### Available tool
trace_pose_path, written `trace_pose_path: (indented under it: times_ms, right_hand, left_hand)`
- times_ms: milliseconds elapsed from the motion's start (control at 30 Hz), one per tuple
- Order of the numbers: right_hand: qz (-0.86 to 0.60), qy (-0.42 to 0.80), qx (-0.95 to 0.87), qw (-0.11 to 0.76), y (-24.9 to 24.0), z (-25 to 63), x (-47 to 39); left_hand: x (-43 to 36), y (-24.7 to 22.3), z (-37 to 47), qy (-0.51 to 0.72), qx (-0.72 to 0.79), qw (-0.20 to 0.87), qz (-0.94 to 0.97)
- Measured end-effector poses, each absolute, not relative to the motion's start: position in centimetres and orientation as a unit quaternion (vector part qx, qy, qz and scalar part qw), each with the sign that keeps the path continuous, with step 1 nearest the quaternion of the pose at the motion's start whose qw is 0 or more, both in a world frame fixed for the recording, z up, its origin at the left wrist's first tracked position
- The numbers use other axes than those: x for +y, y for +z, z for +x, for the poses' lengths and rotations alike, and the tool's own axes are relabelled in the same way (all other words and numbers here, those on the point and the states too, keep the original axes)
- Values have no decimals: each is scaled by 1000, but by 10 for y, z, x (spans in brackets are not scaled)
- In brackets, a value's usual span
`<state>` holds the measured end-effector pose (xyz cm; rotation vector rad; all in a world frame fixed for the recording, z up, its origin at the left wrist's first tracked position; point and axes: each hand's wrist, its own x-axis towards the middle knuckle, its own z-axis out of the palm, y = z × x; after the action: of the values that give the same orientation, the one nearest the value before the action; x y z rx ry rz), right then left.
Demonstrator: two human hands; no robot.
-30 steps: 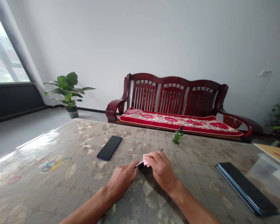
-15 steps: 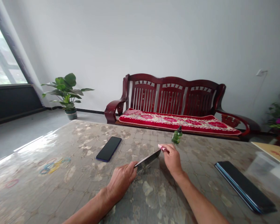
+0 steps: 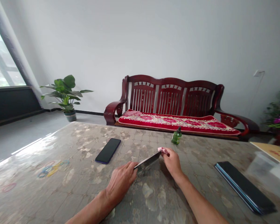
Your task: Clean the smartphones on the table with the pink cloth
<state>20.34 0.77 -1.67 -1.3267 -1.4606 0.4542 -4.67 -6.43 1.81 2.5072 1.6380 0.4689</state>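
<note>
My left hand point(image 3: 123, 178) is closed on the near end of a dark, thin phone point(image 3: 149, 161), which is tilted up above the table. At the phone's far end, my right hand point(image 3: 171, 161) pinches a small pink cloth point(image 3: 162, 150) against its edge. Another phone point(image 3: 108, 151), with a black screen and a blue rim, lies flat to the left. Beyond my right hand stands a small green bottle point(image 3: 176, 136) with a dark top. Most of the held phone's faces are hard to see at this angle.
A stack of dark phones point(image 3: 245, 186) lies at the right, beside a clear plastic box point(image 3: 266, 174) and a tan board point(image 3: 274, 153). Coloured rubber bands point(image 3: 51, 169) lie at the left on the patterned table point(image 3: 84, 193). Behind it stands a wooden bench point(image 3: 170, 93).
Both hands keep their hold on the phone and the cloth, with only a very slight shift. The whole view has moved a little; the other things lie as before.
</note>
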Motion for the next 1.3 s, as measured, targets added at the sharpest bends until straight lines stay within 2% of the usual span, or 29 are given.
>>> trace_pose_path:
  times_ms: [233, 533, 667, 900, 1067, 1300]
  right_hand:
    - [-551, 227, -580, 556, -18, 201, 6]
    - [-531, 269, -565, 572, -13, 188, -5]
    - [-494, 200, -595, 602, 11, 187, -12]
    - [-415, 33, -687, 596, 60, 187, -33]
    - [-391, -60, -729, 559, 55, 196, -33]
    - [-407, -81, -727, 546, 47, 198, -25]
  left_hand:
    - [-49, 42, -31, 81, 504, -41, 859]
    - [-29, 66, 11, 25, 481, -64, 874]
    - [-27, 67, 11, 78, 476, -78, 873]
    - [-30, 51, 5, 285, 436, -141, 842]
    - [-34, 39, 2, 388, 409, -148, 812]
    - [-32, 33, -4, 416, 412, -129, 800]
